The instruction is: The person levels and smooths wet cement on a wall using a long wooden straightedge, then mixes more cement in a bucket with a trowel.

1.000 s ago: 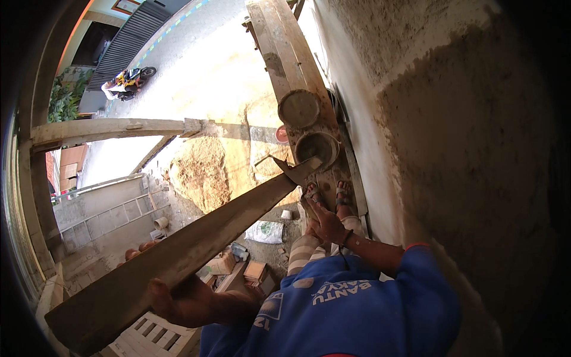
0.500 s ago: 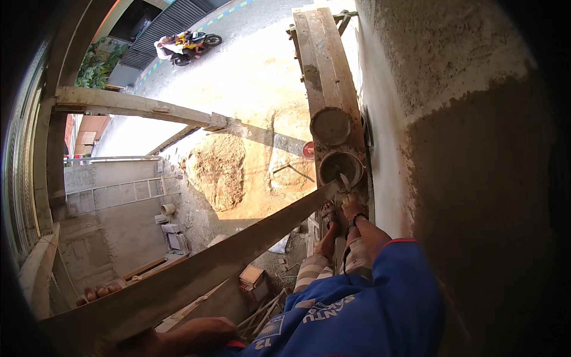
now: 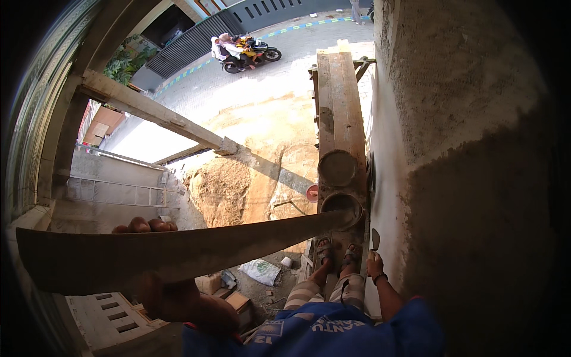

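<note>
One board [image 3: 196, 247] is gripped in the left hand [image 3: 169, 297], curled round it with fingers over the far edge, probably for balance; it crosses the left edge of the scaffold [image 3: 342, 107] to the nearer bucket [image 3: 353, 203]. Whether they touch, I cannot tell. The right hand [image 3: 375, 265] closes on the trowel [image 3: 375, 240], blade just beside the wall [image 3: 391, 208]. Both buckets sit between the scaffold's edges, presumably for easy reach. The board looks long, flat, dull grey-brown.
</note>
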Action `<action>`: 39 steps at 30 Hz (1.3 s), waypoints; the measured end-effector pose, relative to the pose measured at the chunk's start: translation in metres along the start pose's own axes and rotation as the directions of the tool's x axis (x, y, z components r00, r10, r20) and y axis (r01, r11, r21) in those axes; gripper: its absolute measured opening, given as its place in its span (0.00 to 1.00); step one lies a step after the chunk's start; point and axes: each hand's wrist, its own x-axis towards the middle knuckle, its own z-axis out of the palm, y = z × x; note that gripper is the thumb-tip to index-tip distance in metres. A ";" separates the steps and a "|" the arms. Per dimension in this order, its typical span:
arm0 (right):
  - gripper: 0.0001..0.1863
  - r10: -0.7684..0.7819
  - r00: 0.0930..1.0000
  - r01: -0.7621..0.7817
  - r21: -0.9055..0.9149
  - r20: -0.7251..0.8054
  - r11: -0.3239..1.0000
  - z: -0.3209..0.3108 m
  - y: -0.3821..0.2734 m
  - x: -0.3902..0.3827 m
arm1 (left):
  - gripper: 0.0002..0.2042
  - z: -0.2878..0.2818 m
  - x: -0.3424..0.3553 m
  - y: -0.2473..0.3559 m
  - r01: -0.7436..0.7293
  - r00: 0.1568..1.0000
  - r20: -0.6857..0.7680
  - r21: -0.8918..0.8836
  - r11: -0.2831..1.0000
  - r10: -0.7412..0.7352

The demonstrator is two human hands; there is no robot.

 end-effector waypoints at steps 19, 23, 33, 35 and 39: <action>0.28 0.336 0.922 -0.243 0.393 -0.190 0.887 -0.065 0.159 -0.126 | 0.12 0.221 0.066 -0.165 0.048 0.994 0.104 -0.264 0.963 -0.021; 0.28 0.330 0.921 -0.236 0.379 -0.207 0.895 -0.067 0.154 -0.160 | 0.19 0.273 0.090 -0.248 -0.195 0.964 0.161 -0.122 0.973 0.214; 0.27 0.389 0.892 -0.242 0.484 -0.231 0.841 -0.074 0.246 -0.235 | 0.29 0.367 0.100 -0.386 -0.240 0.940 0.297 0.232 0.943 0.167; 0.26 0.065 0.940 -0.143 -0.210 -0.336 0.967 -0.077 0.273 -0.247 | 0.29 0.382 0.095 -0.402 -0.188 0.941 0.318 0.213 0.959 0.114; 0.28 -0.012 0.950 -0.136 -0.449 -0.312 0.883 -0.068 0.301 -0.241 | 0.36 0.383 0.101 -0.460 -0.151 0.954 0.296 0.350 0.924 0.044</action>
